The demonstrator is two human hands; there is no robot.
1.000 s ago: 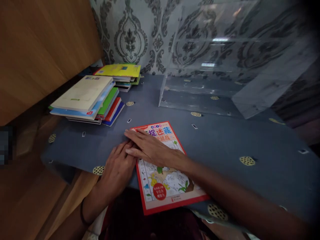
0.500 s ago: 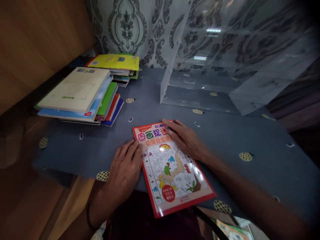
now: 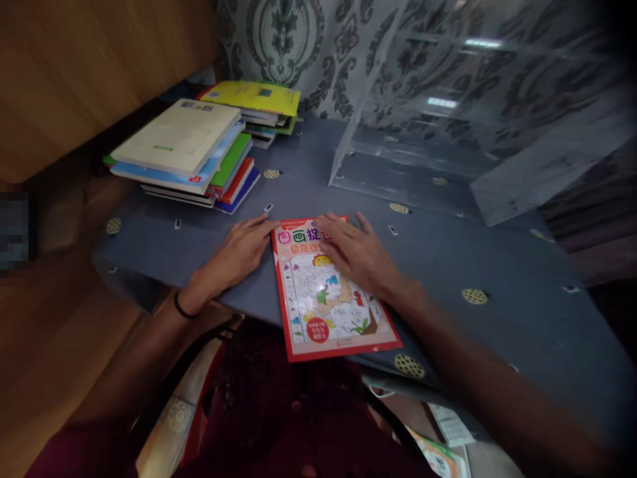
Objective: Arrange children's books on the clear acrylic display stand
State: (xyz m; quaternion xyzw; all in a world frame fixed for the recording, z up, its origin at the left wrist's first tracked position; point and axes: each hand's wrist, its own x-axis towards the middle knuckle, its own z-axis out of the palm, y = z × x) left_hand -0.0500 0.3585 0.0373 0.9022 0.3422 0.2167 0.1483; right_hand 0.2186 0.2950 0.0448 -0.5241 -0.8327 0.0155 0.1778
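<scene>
Book (image 3: 336,302), red-bordered and glossy, was laid at the near edge of the surface (image 3: 432,259), its lower left corner jutting past. Its upper left corner was touched by the open left hand (image 3: 241,251), its upper right covered by the open right hand (image 3: 362,257); nothing was gripped. Judged light, bendable and slightly slippery, it could best be pinched at the overhang.

On the book (image 3: 328,309), the title's large characters "图画捉" can be read; the rest is largely covered by the right hand (image 3: 363,255). Below, an orange line is begun with "极限". On the red circle (image 3: 317,330), "培养孩子的", "专注力" and "观察力" are printed. The bottom print and the yellow book's (image 3: 249,97) lettering are too small to be read.
</scene>
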